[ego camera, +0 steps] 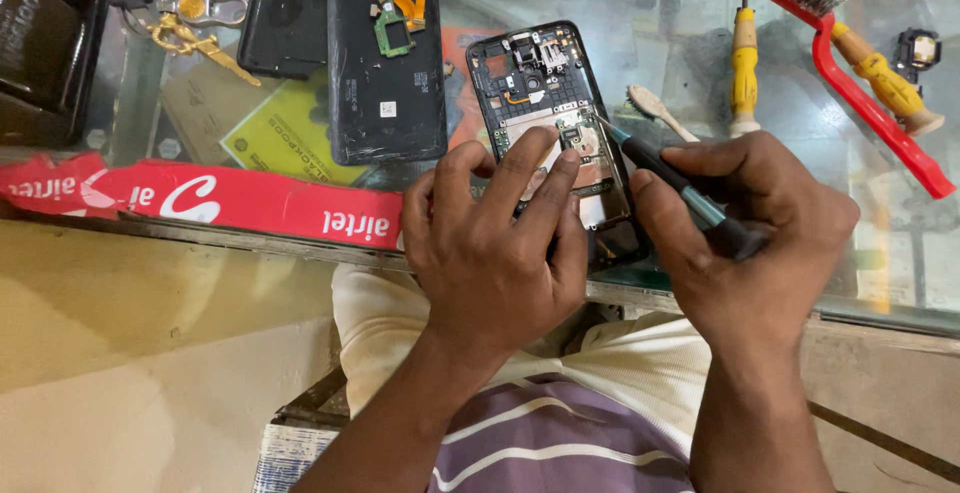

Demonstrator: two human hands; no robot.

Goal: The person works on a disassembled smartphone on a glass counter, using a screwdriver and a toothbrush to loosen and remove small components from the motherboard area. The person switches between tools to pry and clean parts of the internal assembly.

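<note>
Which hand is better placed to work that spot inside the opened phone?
Right, probably. The right hand holds the dark screwdriver with its tip at the opened phone. The left hand presses fingers on the phone, steadying it.

On the glass counter there is one opened phone (548, 103) with its insides showing, one black back cover (385, 63), one green circuit strip (392, 3) lying on that cover, and a second dark phone slab (285, 13). There are three screwdrivers: one dark one (665, 178), two yellow-handled (743, 53) (885, 78). One red brush (860, 83), one wooden brush (658, 111), one key bunch (190, 28).
</note>
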